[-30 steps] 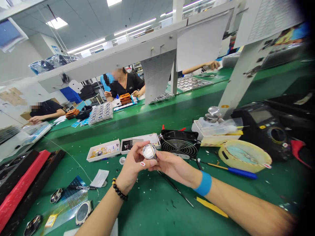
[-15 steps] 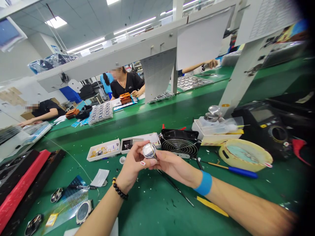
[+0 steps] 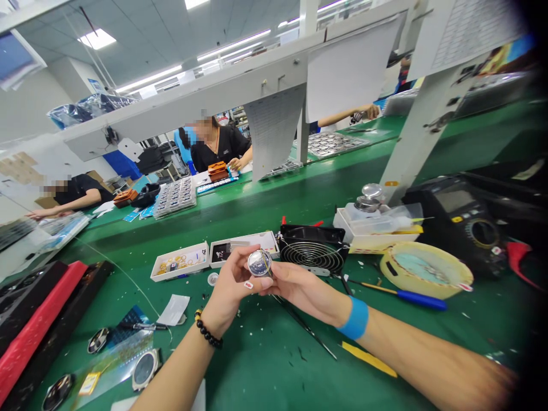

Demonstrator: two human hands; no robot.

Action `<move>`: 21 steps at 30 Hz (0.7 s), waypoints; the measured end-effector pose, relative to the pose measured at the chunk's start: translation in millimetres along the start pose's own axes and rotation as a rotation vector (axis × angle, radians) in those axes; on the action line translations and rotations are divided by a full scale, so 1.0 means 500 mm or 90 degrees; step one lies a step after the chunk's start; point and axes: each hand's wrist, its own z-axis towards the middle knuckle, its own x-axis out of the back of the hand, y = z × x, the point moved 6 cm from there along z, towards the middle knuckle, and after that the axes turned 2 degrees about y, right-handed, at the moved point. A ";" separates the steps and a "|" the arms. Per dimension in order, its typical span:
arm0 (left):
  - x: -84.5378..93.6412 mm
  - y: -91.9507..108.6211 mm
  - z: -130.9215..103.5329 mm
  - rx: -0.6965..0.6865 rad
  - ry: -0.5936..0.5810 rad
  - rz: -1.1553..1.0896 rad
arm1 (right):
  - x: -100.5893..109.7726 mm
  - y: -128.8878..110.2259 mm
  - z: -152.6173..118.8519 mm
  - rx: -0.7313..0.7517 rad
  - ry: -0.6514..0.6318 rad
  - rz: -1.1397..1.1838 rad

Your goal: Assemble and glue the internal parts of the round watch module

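A small round metallic part (image 3: 259,263), like a watch case, is held up above the green bench between both hands. My left hand (image 3: 234,281), with a beaded bracelet at its wrist, pinches it from the left, thumb below and fingers behind. From the right, the thumb and fingers of my right hand (image 3: 295,285) close on its edge; a blue band circles that wrist. Thin tweezers (image 3: 310,331) lie on the bench beneath my right hand. Behind the hands are a white tray with yellow rings (image 3: 182,261) and a second white tray (image 3: 268,242).
A black fan (image 3: 314,248) stands behind my right hand. Further right are a yellow dish (image 3: 426,269), a blue-handled screwdriver (image 3: 422,299) and a black device (image 3: 462,222). Round parts (image 3: 146,369) lie at the left front. Co-workers sit across the bench.
The round part has tilted slightly, so the reflection on its face differs. Both my hands stay in nearly the same place.
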 end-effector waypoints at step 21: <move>0.001 0.000 0.000 -0.011 -0.009 0.002 | 0.002 0.004 -0.001 0.004 -0.012 -0.001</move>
